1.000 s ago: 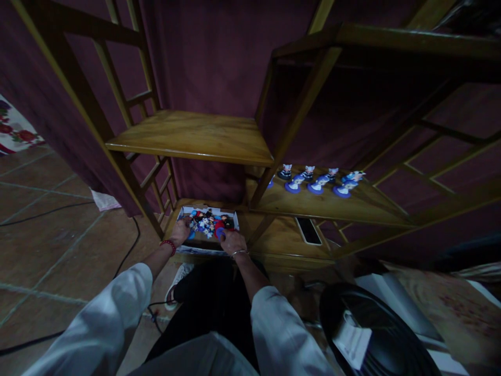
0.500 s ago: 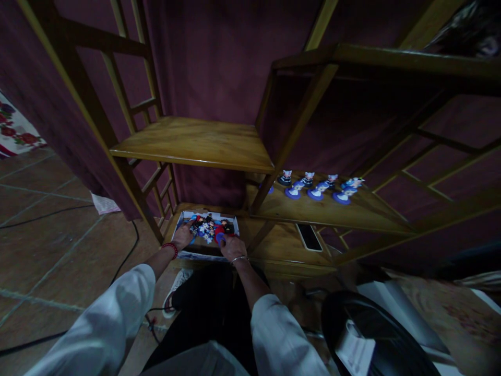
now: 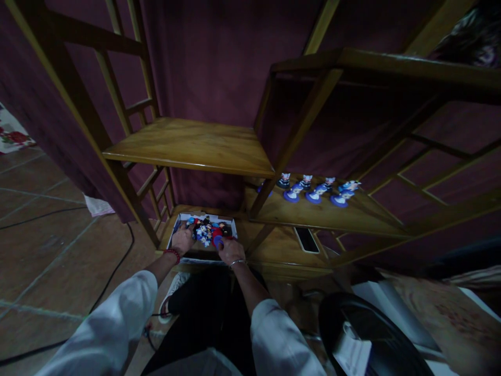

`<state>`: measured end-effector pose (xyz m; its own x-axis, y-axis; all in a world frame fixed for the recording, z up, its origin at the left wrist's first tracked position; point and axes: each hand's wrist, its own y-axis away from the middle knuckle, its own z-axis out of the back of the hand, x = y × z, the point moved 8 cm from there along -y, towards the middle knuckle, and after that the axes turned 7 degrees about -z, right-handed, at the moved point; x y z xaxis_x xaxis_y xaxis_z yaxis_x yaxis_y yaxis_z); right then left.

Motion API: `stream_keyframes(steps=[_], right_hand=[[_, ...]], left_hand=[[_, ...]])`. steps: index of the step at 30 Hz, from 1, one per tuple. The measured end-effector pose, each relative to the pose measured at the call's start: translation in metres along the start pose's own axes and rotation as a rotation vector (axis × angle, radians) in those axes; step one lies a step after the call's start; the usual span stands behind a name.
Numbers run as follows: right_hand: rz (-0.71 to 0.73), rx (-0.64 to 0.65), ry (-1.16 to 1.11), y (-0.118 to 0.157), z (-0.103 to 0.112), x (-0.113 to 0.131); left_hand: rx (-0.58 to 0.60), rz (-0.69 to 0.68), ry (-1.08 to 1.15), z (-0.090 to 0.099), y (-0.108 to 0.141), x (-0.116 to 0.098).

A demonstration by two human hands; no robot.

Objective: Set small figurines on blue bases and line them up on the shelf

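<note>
A shallow white-edged box (image 3: 234, 225) on the low shelf holds a jumble of small colourful figurines (image 3: 204, 233), mostly white, blue, black and red. My left hand (image 3: 183, 239), with a red bead bracelet at the wrist, reaches into the box's left side. Its fingers bend together at the edge of the pile; what lies between them is hidden. At the box's right front, my right hand (image 3: 231, 251) is closed on a figurine with a round purple base (image 3: 218, 240). Red shows just behind that base, but the figurine's shape is not clear.
Figurines on purple bases (image 3: 318, 193) stand in a row on the shelf to the right, with several dark ones (image 3: 306, 181) behind. A phone (image 3: 307, 240) lies on the low shelf. Wooden uprights and an upper shelf board (image 3: 195, 146) frame the space. A black chair (image 3: 371, 329) stands at right.
The left hand's fingers have drawn in slightly from the pile. The right hand stays closed on the purple-based figurine, its base tilted a little differently. The view has shifted slightly.
</note>
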<state>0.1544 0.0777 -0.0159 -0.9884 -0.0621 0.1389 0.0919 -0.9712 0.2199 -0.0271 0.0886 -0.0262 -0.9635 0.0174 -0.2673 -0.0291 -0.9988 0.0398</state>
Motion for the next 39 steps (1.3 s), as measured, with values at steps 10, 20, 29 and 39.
stream_keyframes(steps=[10,20,29,39], right_hand=[[0.008,0.005,0.011,0.0,0.002,0.001],[-0.015,0.01,-0.004,0.0,0.003,-0.001],[-0.028,0.002,-0.004,-0.002,0.003,-0.002],[-0.025,-0.005,-0.03,-0.003,0.0,-0.002]], left_hand=[[-0.121,0.093,0.151,0.003,-0.014,0.016],[0.009,-0.041,0.085,-0.011,-0.031,0.011],[-0.078,0.014,0.122,-0.011,-0.032,0.02],[-0.136,0.095,0.218,-0.005,-0.03,0.028]])
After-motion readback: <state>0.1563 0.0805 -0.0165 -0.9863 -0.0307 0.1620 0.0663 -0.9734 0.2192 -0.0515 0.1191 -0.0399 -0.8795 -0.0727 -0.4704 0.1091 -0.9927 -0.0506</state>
